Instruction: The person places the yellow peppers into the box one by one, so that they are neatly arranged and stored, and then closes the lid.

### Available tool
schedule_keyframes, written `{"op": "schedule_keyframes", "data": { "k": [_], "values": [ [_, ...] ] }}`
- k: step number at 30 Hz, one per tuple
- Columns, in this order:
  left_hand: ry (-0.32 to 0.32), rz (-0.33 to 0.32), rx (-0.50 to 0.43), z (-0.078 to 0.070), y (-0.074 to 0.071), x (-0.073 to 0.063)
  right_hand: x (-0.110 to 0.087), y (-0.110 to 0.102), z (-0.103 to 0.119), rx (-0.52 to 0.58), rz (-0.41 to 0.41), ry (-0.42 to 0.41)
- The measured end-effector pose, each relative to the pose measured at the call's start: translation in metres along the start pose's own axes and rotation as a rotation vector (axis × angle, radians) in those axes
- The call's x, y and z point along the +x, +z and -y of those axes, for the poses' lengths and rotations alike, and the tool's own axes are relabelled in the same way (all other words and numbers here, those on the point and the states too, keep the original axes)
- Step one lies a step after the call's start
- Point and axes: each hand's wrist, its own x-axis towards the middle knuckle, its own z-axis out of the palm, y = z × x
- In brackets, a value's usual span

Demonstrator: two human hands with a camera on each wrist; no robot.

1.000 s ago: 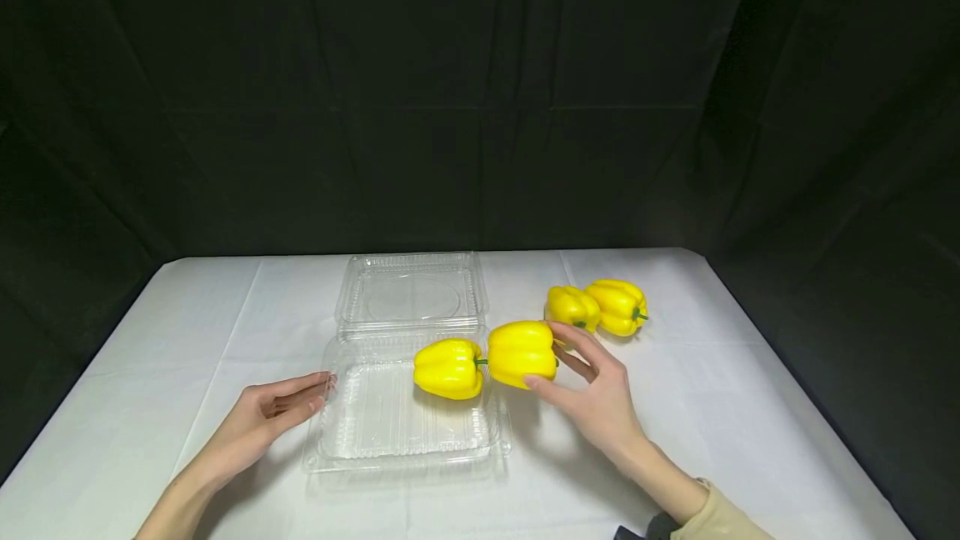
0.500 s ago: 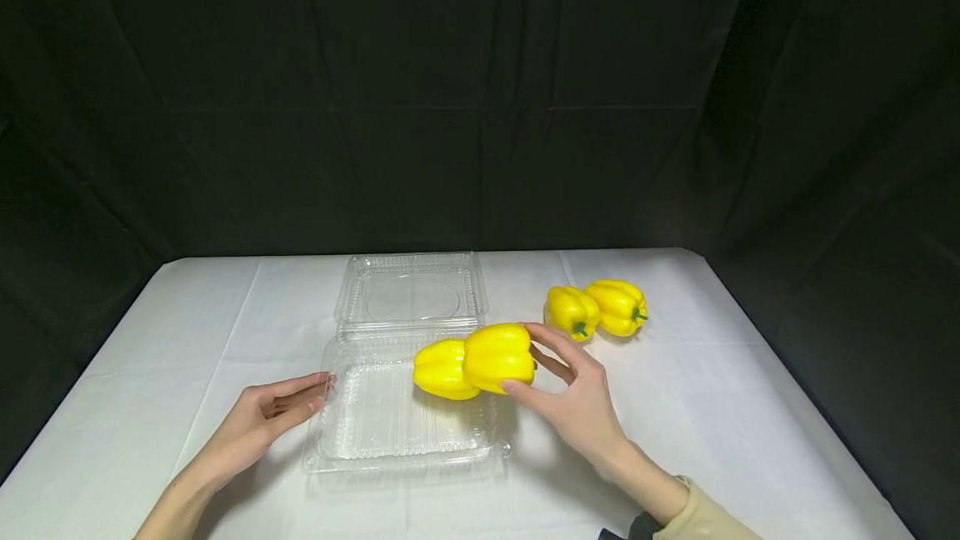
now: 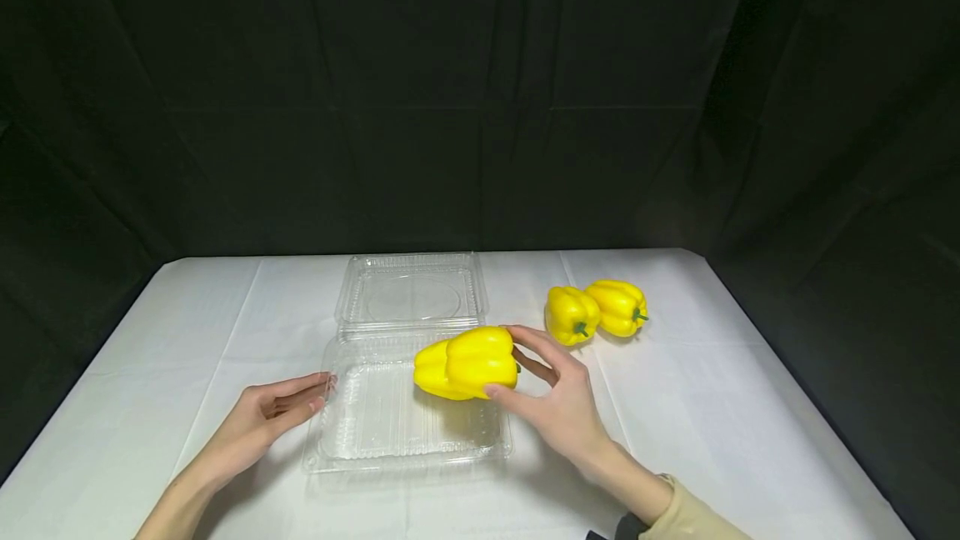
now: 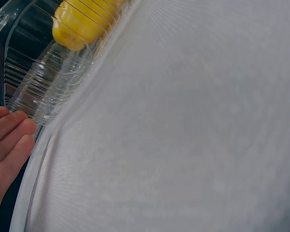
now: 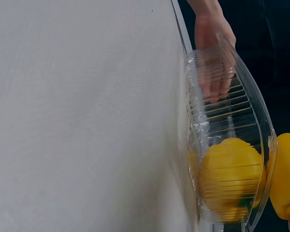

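My right hand (image 3: 561, 403) grips a yellow bell pepper (image 3: 483, 361) above the right side of a clear plastic clamshell container (image 3: 405, 463). Thumb and fingers are at the pepper's stem end. A second bell pepper (image 3: 427, 372) lies inside the container, partly hidden behind the held one in the head view. The right wrist view shows this lying pepper (image 5: 231, 169) through the ribbed wall, with the held pepper (image 5: 287, 176) just past the rim. My left hand (image 3: 251, 425) touches the container's left side with nearly straight fingers (image 4: 14, 140).
The container's hinged lid (image 3: 412, 300) lies folded back on the far side. Two more yellow bell peppers, one nearer (image 3: 572, 315) and one farther right (image 3: 617, 307), rest together at the back right of the white-covered table (image 3: 712, 407). Dark curtains (image 3: 480, 107) surround it.
My right hand has moved left with its pepper, from the container's right edge to over its right part, now overlapping the pepper inside. My left hand has stayed in place.
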Motion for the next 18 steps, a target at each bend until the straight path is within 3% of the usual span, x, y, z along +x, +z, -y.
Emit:
{"op": "schedule_keyframes", "data": {
  "k": [18],
  "values": [
    [-0.013, -0.003, -0.013, -0.001, 0.001, 0.0, 0.002, 0.014, 0.005, 0.022, 0.028, -0.029]
  ]
}}
